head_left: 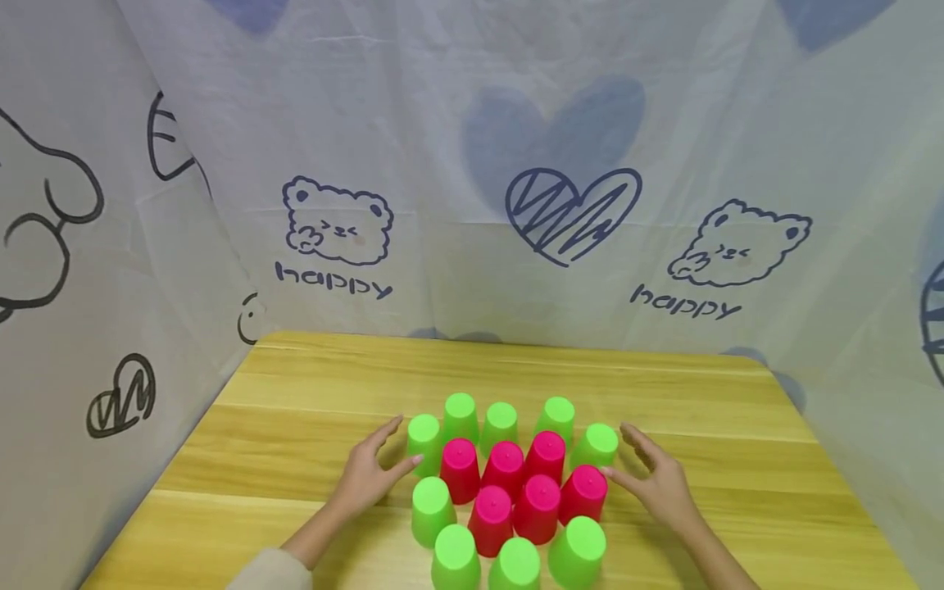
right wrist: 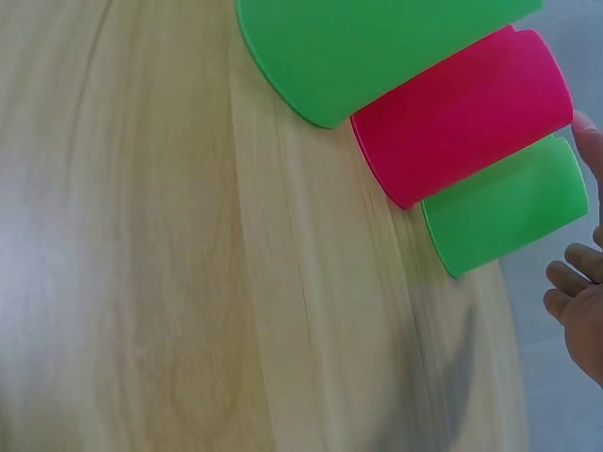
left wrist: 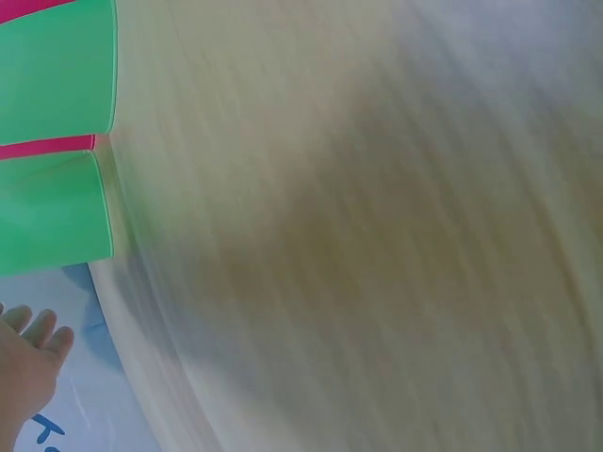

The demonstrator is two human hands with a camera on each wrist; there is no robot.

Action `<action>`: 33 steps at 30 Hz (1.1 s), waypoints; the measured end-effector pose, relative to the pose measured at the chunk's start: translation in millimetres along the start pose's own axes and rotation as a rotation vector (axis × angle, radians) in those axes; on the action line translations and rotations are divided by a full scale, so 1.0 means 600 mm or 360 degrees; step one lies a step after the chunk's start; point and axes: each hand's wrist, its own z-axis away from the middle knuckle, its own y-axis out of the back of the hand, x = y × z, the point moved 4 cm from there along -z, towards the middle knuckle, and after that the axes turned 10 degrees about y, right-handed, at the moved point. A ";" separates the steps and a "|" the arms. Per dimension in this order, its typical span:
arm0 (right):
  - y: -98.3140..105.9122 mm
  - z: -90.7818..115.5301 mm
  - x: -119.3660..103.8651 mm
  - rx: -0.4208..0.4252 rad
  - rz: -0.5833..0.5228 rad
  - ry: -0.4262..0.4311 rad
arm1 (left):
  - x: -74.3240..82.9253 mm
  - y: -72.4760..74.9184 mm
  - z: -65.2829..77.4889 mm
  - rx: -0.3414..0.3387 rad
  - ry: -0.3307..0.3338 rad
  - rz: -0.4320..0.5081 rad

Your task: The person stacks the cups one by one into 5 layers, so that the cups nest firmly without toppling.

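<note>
Upside-down cups stand in a cluster on the wooden table. Several red cups [head_left: 505,467] form the middle, and several green cups [head_left: 431,512] stand around them. My left hand [head_left: 369,467] is at the cluster's left side, its thumb by the back-left green cup [head_left: 424,442]. On the other side is my right hand [head_left: 661,483], near a green cup [head_left: 596,447] and with its thumb tip beside the rightmost red cup [head_left: 585,494]. Both hands have spread, relaxed fingers and hold nothing. Whether either thumb touches a cup, I cannot tell. The wrist views show only part of each hand.
The light wooden table [head_left: 295,393] reaches back to a white cloth [head_left: 442,246] printed with hearts and bears. More of this cloth [head_left: 111,287] hangs along the left side. Bare tabletop shows on both sides of the cups.
</note>
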 end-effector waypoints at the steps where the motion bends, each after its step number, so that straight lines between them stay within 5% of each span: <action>1: -0.002 -0.001 0.001 0.0004 -0.0048 -0.0019 | 0.001 -0.001 0.000 0.0013 -0.0013 0.0015; 9: -0.013 -0.009 0.015 0.0071 -0.0351 -0.0147 | 0.002 -0.011 -0.005 0.0075 -0.0077 0.0120; 33: -0.028 -0.015 0.017 0.0118 -0.0397 -0.0181 | 0.016 -0.029 -0.011 0.0108 -0.0009 0.0395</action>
